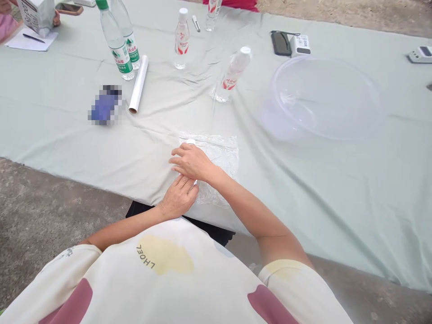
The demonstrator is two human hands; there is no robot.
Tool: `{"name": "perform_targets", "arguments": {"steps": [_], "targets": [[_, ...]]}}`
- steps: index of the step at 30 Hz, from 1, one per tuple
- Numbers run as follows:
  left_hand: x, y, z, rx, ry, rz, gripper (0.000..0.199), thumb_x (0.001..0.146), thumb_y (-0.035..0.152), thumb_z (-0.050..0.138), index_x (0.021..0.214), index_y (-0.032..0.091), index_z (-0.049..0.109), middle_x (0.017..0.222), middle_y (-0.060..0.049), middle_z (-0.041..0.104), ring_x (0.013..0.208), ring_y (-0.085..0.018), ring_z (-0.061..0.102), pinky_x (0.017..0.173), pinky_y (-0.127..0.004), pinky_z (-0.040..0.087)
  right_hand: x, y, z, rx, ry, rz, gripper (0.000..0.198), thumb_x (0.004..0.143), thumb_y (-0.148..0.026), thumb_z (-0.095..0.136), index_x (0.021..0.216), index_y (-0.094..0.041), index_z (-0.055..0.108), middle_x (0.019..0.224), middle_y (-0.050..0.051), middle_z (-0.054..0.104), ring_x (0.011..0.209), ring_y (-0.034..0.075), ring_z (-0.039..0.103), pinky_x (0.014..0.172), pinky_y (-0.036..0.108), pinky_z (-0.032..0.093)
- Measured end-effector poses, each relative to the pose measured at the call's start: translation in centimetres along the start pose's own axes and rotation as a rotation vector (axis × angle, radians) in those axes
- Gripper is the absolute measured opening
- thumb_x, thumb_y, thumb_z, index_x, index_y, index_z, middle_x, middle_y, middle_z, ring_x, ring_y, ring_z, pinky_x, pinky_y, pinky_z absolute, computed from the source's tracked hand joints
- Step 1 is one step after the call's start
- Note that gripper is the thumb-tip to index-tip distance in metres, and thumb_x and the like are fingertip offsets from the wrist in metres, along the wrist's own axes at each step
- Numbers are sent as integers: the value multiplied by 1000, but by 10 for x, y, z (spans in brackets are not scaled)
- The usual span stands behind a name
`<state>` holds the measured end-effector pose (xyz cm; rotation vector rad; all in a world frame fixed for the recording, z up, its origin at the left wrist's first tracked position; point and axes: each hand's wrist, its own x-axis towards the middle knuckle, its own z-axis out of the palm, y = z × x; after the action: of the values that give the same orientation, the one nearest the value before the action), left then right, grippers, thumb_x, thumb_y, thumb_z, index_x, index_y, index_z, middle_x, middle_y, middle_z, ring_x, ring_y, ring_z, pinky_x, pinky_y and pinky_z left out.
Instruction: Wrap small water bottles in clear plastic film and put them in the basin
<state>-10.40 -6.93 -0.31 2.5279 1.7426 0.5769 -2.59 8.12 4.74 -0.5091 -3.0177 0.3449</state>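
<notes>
A sheet of clear plastic film is spread on the cloth near the table's front edge, wrinkled toward its lower side. On its left part lies a bottle, mostly covered by my hands; its white cap shows past my knuckles. My right hand rests over the bottle with its fingers apart and slightly bent. Just below, my left hand is closed round the bottle's lower end, with its fingertips partly hidden under my right hand.
Beyond stand a film-wrapped bottle, a small bottle and two green-labelled bottles. A roll of film lies beside those two. To the right is a translucent basin; behind it sits a black phone. Another person's hand touches a bag.
</notes>
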Motion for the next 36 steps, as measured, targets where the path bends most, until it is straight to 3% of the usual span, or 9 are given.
{"name": "perform_targets", "arguments": {"steps": [4,9,14,20,23,27,31,34,36], "targets": [[-3,2,4,55,36,15,22,96,16,45,101,15,66,129,-18,66,134,-30,54,110,-49,48,-14,0,2,-98,-8,114,29,98,-32,51,101,-18,76,121,15,68,109,32,56,83,43,46],[-5,4,7,74,100,48,21,95,16,48,104,12,65,128,-21,66,136,-32,52,109,-50,48,-54,15,23,100,237,263,38,97,-36,54,130,-20,62,131,12,65,112,29,60,89,43,53],[4,10,11,98,75,149,21,95,18,47,104,11,65,126,-21,66,134,-32,53,110,-50,46,-74,17,55,273,445,397,44,98,-46,50,131,-20,60,134,11,64,123,27,59,101,45,51],[23,27,20,135,-138,288,27,94,7,43,111,9,64,119,-18,70,130,-28,57,116,-48,39,-92,35,36,412,436,618,35,94,-42,55,122,-23,65,123,10,68,102,25,66,92,46,54],[33,36,22,209,-179,311,30,93,6,43,116,7,62,114,-18,70,126,-31,59,116,-52,36,-89,27,22,426,485,595,33,97,-34,49,126,-24,62,121,9,65,87,19,65,88,40,54],[45,45,27,182,-232,337,40,91,7,46,130,2,54,126,-26,64,130,-36,55,115,-60,31,-72,8,19,352,317,626,46,86,-46,67,127,-25,60,123,11,57,94,24,62,73,36,53],[53,55,30,-107,-398,489,34,89,15,58,122,8,61,123,-23,66,126,-35,57,112,-56,36,-74,8,19,382,259,839,59,81,-43,70,133,-22,53,129,13,54,95,25,62,75,38,53],[51,63,16,-561,-562,689,15,90,25,64,102,18,68,104,-10,75,102,-23,69,98,-37,50,-90,16,15,494,232,929,54,85,-39,60,135,-20,50,130,13,56,104,27,61,85,42,51],[47,64,0,-862,-543,657,11,94,29,59,96,21,67,93,-2,76,86,-15,70,84,-27,53,-103,20,13,535,219,941,55,86,-38,55,137,-20,50,130,13,58,112,29,59,90,43,49]]}}
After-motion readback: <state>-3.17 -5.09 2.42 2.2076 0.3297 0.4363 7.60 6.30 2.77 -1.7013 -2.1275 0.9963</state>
